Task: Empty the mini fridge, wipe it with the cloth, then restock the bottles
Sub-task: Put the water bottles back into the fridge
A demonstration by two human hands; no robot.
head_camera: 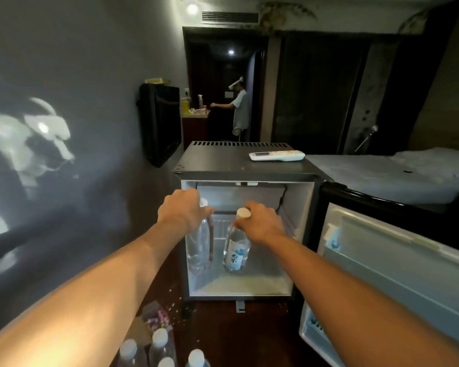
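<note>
The black mini fridge (245, 169) stands open ahead of me, its door (398, 260) swung out to the right. My left hand (183, 211) grips the neck of a clear water bottle (198, 247) at the left of the fridge opening. My right hand (260, 225) pinches the neck of a second clear bottle (236, 247) with a white cap and a blue label, held in front of the fridge's inside. Several more white-capped bottles (159, 348) stand on the floor at the bottom of the view. No cloth is in view.
A white remote control (277, 155) lies on top of the fridge. A bed (398, 173) is on the right behind the door. A black screen (161, 123) hangs on the grey wall at left. Another person (240, 109) stands far back in the hallway. Small litter lies on the dark floor (249, 335).
</note>
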